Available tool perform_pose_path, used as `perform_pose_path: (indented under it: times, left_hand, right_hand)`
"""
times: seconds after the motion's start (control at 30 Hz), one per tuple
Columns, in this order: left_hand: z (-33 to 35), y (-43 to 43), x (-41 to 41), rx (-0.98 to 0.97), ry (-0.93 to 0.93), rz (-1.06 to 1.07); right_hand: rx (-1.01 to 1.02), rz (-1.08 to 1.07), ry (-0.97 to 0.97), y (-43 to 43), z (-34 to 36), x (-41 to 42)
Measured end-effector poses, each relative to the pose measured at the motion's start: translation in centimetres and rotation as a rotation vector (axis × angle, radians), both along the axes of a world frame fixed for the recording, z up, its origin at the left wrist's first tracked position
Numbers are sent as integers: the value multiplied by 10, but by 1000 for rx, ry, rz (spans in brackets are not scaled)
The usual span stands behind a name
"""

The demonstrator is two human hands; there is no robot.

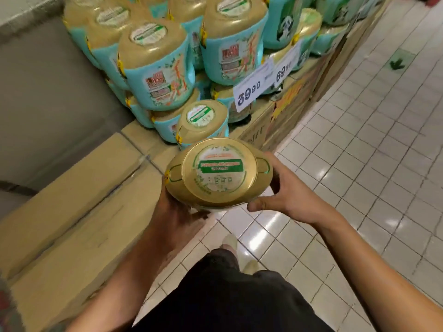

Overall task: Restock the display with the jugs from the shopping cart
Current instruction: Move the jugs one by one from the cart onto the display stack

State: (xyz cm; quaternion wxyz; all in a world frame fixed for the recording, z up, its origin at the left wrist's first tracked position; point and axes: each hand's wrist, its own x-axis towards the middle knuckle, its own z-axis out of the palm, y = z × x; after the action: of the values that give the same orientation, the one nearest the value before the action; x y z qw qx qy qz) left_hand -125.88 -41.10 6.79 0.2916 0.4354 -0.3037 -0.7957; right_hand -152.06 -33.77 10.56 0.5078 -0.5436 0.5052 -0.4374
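One jug in hand, display partly filled.
Mid-frame, the left hand and right hand have their grip clamped round it, near the display at upper left; cart unseen, remainder unknown.

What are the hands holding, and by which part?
One gold-topped jug, between both hands: the left hand grips its left side from below, and the right hand grips its right side.

This is a supermarket aisle. Identical teal-labelled jugs are stacked in tiers on cardboard cartons, with printed price cards reading 39.90 and 69.90, above a white tiled floor.
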Motion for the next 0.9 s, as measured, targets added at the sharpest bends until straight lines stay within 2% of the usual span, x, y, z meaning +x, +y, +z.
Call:
perform_pose_path:
  times: [0.17,0.43,0.57,0.77,0.9]
  left_hand:
    - [15,-56,-15,-47,-46,172]
    - [14,-121,-35,-190,-261,402]
    - [12,-134,-41,-168,-301,474]
    - [12,-140,-67,-76,-335,541]
    - [16,-143,-84,-52,-378,699]
  right_hand:
    - [-51,162,-74,-97,14,-17]
    - [-148,170,-95,-199,17,-20]
    - [-204,79,-81,-209,-2,-19]
    - [-395,-221,18,-214,-18,-27]
    - [-382,-193,-56,-214,-20,-26]
